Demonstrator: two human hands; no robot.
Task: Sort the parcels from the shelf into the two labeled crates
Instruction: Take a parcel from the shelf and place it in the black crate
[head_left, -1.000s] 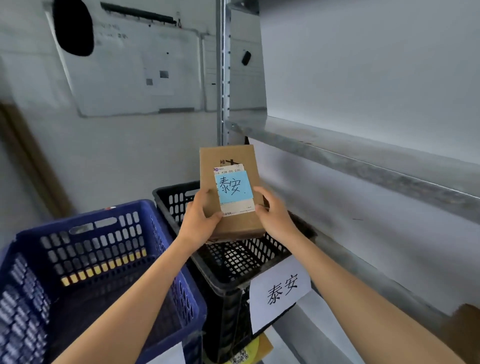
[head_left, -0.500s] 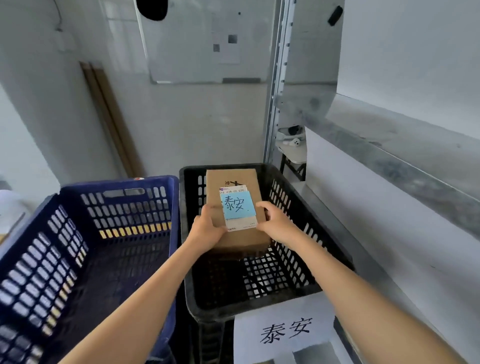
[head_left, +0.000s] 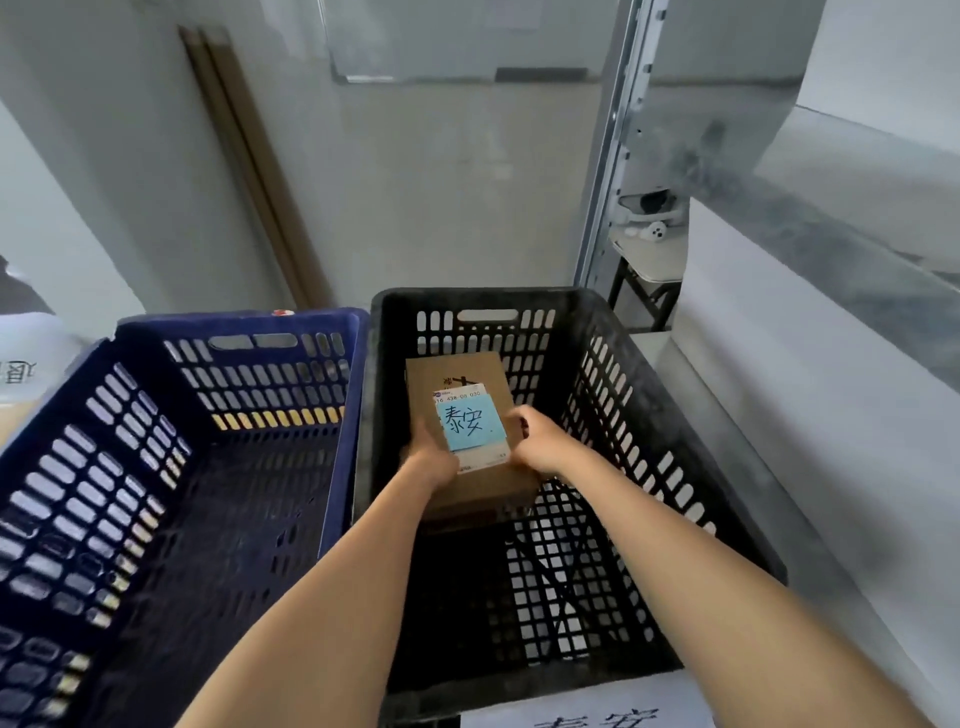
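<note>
A brown cardboard parcel (head_left: 457, 376) with a white shipping label and a light blue handwritten note sits low inside the black crate (head_left: 675, 467). My left hand (head_left: 434, 460) grips its left near edge and my right hand (head_left: 535, 439) grips its right edge. Both forearms reach down into the crate. Whether the parcel rests on the crate floor I cannot tell. A white paper label (head_left: 587, 709) hangs on the black crate's near wall. The blue crate (head_left: 171, 415) stands right beside it on the left, with nothing visible inside.
A grey metal shelf (head_left: 831, 218) runs along the right, its upright post (head_left: 605, 182) behind the black crate. A small white device (head_left: 649, 215) sits on a stand behind that. Brown boards (head_left: 244, 156) lean on the back wall.
Both hands have carried the parcel from chest height down into the black crate. My view has tipped downward over the two crates.
</note>
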